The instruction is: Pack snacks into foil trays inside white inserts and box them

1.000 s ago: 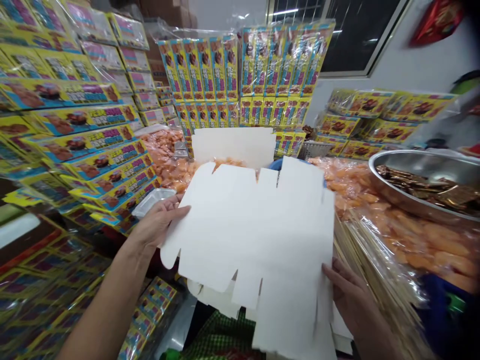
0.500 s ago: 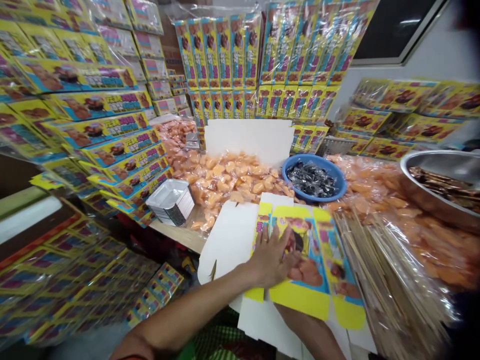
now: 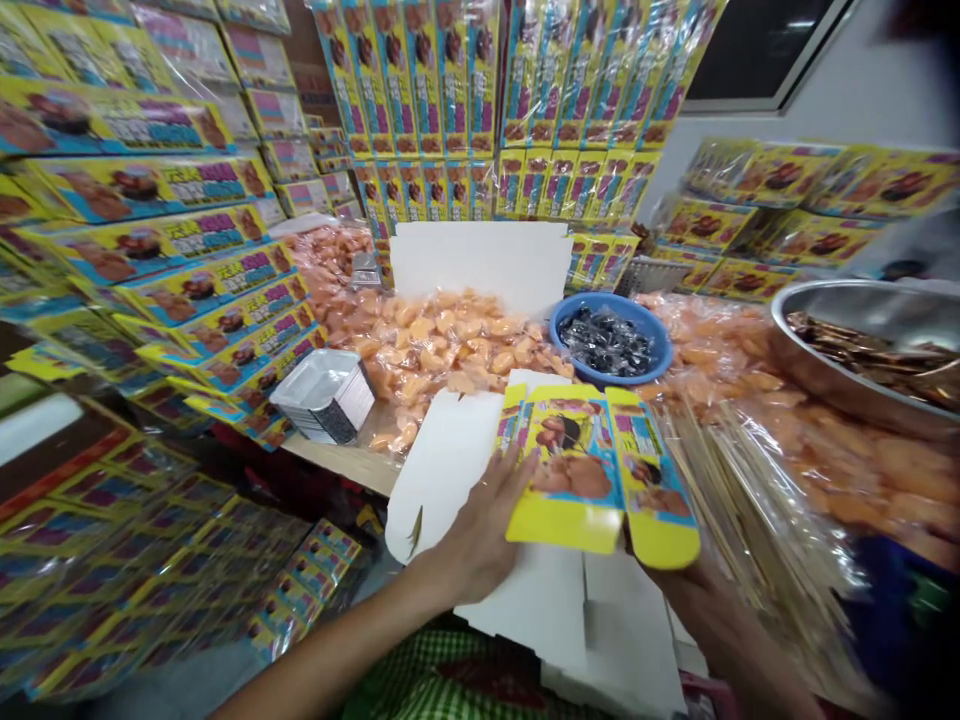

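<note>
A printed yellow and blue carton [image 3: 574, 465] lies partly unfolded in front of me, its printed side up. My left hand [image 3: 491, 515] is at its left edge, with the fingers closed on the cardboard. My right hand [image 3: 686, 590] is under the carton's right flap, its fingers mostly hidden by it. Below the carton are white card pieces [image 3: 532, 600], and a white rounded card sheet [image 3: 442, 465] lies to its left.
Orange wrapped pieces [image 3: 450, 340] cover the table behind. A blue basin [image 3: 611, 340] holds dark packets. Also around are foil trays [image 3: 326, 395], wooden sticks [image 3: 720, 480], a steel bowl [image 3: 862, 350] and stacked boxes [image 3: 180, 240].
My left hand has slid from the carton's printed face to its left edge. The carton's near side has lifted, and my right hand has moved right, under the right flap.
</note>
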`<state>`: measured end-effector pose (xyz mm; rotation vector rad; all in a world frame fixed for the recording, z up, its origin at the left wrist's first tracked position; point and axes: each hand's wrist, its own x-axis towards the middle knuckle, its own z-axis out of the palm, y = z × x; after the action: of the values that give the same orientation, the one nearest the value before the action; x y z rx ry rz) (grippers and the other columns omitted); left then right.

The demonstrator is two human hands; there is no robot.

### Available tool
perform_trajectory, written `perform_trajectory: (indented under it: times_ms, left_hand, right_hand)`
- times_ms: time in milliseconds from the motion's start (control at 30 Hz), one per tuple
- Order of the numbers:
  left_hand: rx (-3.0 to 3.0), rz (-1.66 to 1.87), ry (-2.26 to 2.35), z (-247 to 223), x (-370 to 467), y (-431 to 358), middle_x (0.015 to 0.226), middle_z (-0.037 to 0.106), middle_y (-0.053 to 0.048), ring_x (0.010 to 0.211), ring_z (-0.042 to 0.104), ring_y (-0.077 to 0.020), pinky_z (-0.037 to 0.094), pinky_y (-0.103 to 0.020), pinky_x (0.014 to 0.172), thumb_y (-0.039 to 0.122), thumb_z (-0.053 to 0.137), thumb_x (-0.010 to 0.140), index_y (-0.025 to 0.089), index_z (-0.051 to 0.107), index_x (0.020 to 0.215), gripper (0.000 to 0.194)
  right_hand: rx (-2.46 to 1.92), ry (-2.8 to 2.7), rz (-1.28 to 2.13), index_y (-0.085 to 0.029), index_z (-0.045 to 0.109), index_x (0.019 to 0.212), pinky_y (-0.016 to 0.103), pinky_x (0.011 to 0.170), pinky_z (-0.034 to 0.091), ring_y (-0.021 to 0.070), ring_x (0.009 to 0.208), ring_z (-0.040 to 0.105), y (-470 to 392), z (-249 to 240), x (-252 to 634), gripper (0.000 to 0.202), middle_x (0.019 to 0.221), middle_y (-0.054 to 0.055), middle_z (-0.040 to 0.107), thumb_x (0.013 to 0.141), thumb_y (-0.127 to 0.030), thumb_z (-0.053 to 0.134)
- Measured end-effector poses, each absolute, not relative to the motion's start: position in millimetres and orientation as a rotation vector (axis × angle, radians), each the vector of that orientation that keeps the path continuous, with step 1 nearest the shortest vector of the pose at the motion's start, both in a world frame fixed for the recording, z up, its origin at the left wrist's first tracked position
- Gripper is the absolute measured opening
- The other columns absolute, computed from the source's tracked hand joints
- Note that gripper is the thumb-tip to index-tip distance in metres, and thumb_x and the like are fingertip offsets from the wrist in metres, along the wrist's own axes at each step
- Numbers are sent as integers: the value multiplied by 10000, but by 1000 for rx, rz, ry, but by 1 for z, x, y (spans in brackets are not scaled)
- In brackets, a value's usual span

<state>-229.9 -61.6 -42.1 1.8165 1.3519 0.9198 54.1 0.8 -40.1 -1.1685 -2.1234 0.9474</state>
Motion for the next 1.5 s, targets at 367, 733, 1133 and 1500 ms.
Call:
perform_trajectory:
  times_ms: [367, 733, 1133, 1500]
  left_hand:
    - [1180, 1348, 798, 6, -248, -48, 1632, 368, -84, 1512, 328, -355, 450, -471, 1117, 457, 850, 733, 330, 449, 1488, 865]
    - [1742, 1379, 946, 16, -274, -41, 1533, 453, -131, 1419, 472, -297, 511, -450, 1068, 297, 566, 976, 276, 583, 1332, 358]
    - [1514, 1906, 1759, -12, -257, -36, 1082, 640, -52, 993, 676, -217, 565, -401, 901, 412, 913, 693, 232, 497, 1136, 634]
    - [476, 1653, 1311, -37, -252, -24, 826, 676, -26, 641, 626, -144, 498, -258, 584, 360, 856, 676, 160, 610, 987, 445]
  right_hand:
    - [-1534, -1832, 721, -229, 594, 779, 269, 512, 389, 163, 564, 506, 11, -16, 27, 436, 617, -4, 539, 921, -637, 534]
    - [-1243, -1542, 1130, -212, 572, 669, 247, 556, 425, 144, 603, 507, 2, -8, 16, 469, 639, 3, 538, 911, -612, 614]
    - [-958, -2243, 982, -204, 616, 910, 255, 598, 462, 148, 659, 572, -26, 16, -42, 255, 750, 15, 620, 1018, -381, 468]
    - [-919, -2235, 1014, -181, 603, 1026, 275, 584, 490, 166, 633, 610, -28, -51, -74, 228, 745, 24, 624, 1014, -291, 403]
